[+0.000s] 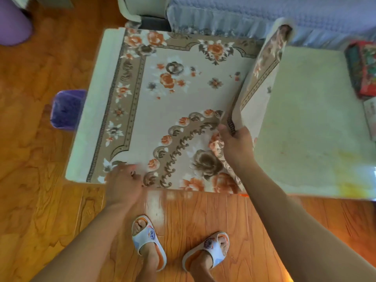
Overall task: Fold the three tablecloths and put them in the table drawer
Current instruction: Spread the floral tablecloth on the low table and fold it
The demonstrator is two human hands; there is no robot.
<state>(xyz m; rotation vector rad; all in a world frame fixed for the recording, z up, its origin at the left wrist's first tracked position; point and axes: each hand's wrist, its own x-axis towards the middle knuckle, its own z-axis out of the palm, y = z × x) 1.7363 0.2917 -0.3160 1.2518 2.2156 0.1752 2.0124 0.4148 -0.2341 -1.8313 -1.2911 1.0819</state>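
Beige and brown, with orange and white roses printed across a smooth, slightly stiff sheet, the floral tablecloth (179,94) is being spread over the left part of a pale table (317,127) whose bare top is showing cream and faintly stained. The cloth's right portion is being lifted into a standing fold, its plain pale underside being turned outward, and the near end of that raised edge is being pinched by the right hand (236,143), with the thumb on the printed side and the fingers curled behind the edge. The cloth's near border, beside the scalloped medallion, is being pressed down by the left hand (124,184); its fingers are blurred (whether they are curled round the hem or lying flat on it cannot be told). A red patterned bundle (362,70) is being kept at the table's far right edge. Glossy orange wood flooring (40,149) is being stood on in white slippers (148,239).
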